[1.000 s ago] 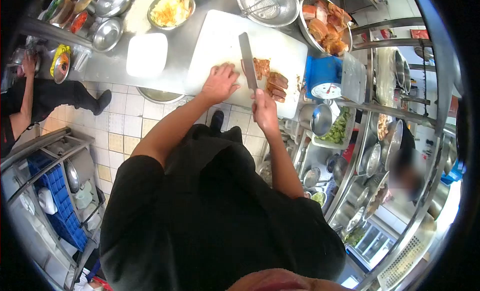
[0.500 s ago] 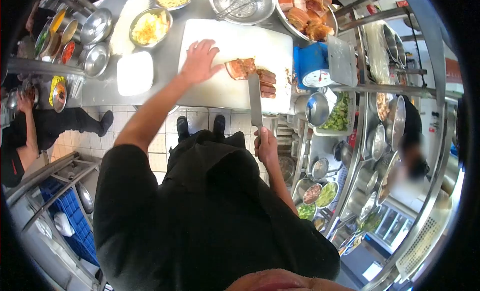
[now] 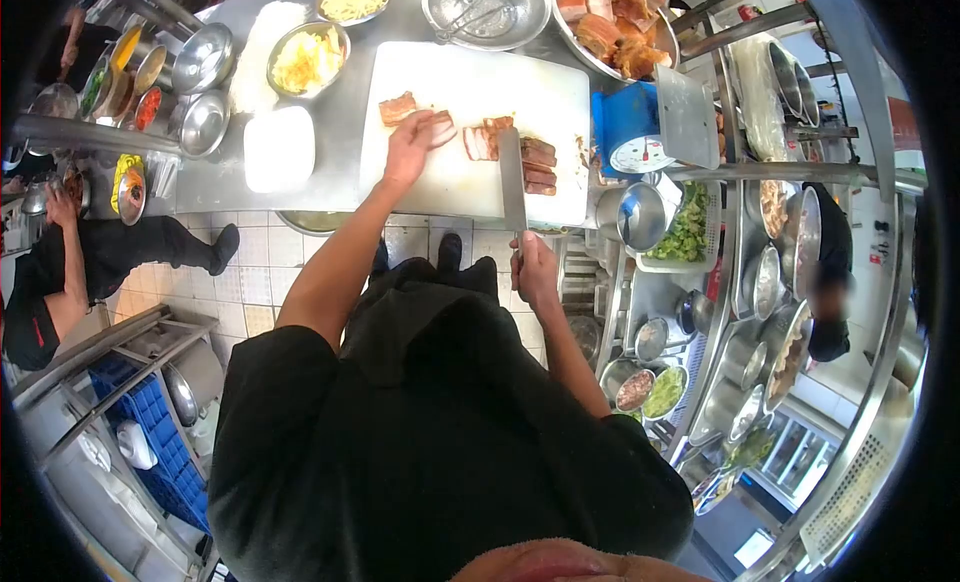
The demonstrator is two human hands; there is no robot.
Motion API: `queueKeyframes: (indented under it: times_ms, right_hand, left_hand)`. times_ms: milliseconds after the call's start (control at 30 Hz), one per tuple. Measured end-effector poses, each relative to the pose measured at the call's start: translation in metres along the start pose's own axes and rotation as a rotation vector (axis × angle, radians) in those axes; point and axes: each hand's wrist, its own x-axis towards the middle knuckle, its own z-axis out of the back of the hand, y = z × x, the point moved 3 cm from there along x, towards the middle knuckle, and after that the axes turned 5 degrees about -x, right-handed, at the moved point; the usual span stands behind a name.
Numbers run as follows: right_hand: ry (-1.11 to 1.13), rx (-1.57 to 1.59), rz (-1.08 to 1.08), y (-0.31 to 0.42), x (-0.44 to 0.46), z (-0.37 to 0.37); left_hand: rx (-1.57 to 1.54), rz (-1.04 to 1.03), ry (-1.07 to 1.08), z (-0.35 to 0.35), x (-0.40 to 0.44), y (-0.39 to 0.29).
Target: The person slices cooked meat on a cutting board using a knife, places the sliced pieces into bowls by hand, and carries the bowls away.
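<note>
A white cutting board (image 3: pixel 460 82) lies on the steel counter with several pieces of cooked meat. My left hand (image 3: pixel 407 150) is closed around a slice of meat (image 3: pixel 436 129), beside another meat piece (image 3: pixel 397 108) at the board's left. Gripped by its handle in my right hand (image 3: pixel 535 267), the cleaver (image 3: pixel 512 182) points away from me over the board. Its blade tip is between some sliced meat (image 3: pixel 483 140) and a stack of darker meat strips (image 3: pixel 539 166).
Right of the board stands a blue scale (image 3: pixel 612 122); behind it is a bowl of meat chunks (image 3: pixel 600 34). A white tray (image 3: pixel 279 149) sits left. Metal bowls line the counter's back. Another person's arm (image 3: pixel 68 242) shows at far left.
My left hand has moved from spread flat on the board to closing on a slice. Meat pieces now lie farther left, and the cleaver has stayed low at the right after pulling back toward me.
</note>
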Motion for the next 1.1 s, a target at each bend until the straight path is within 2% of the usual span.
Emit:
queueKeyframes:
  times_ms: [67, 167, 200, 300, 333, 433, 467, 567, 800, 900, 1100]
  right_hand:
    - [0.022, 0.022, 0.002, -0.001, 0.004, -0.004]
    - [0.046, -0.002, -0.026, 0.001, 0.005, -0.01]
    - [0.052, -0.018, -0.039, 0.003, 0.006, -0.013]
    - [0.02, -0.183, 0.06, 0.009, 0.014, -0.025]
    - [0.038, -0.246, 0.036, 0.012, 0.016, -0.03]
    - [0.035, -0.342, 0.193, 0.002, 0.029, -0.049]
    - [0.035, -0.432, 0.148, -0.002, 0.032, -0.05]
    - [-0.009, -0.538, 0.28, 0.021, 0.027, -0.057]
    - [0.08, -0.651, 0.143, 0.059, 0.001, -0.032]
    - [0.156, -0.731, -0.016, 0.062, 0.002, -0.025]
    - [0.16, -0.805, 0.037, 0.06, 0.004, -0.024]
  left_hand:
    - [-0.169, 0.066, -0.085, 0.004, -0.012, 0.002]
    - [-0.185, 0.222, 0.094, -0.008, -0.035, -0.004]
    - [0.188, 0.049, 0.082, -0.011, -0.042, -0.009]
    - [0.974, -0.35, 0.095, -0.007, -0.06, -0.027]
    - [0.773, -0.409, -0.035, 0.001, -0.061, -0.018]
    - [0.711, -0.466, 0.046, 0.012, -0.072, -0.023]
    - [0.731, -0.493, 0.102, 0.011, -0.074, -0.026]
    - [0.786, -0.528, 0.223, 0.002, -0.076, -0.029]
    - [0.762, -0.472, 0.21, -0.003, -0.071, -0.02]
    - [0.729, -0.478, 0.178, -0.003, -0.073, -0.019]
    - [0.72, -0.472, 0.13, -0.005, -0.078, -0.021]
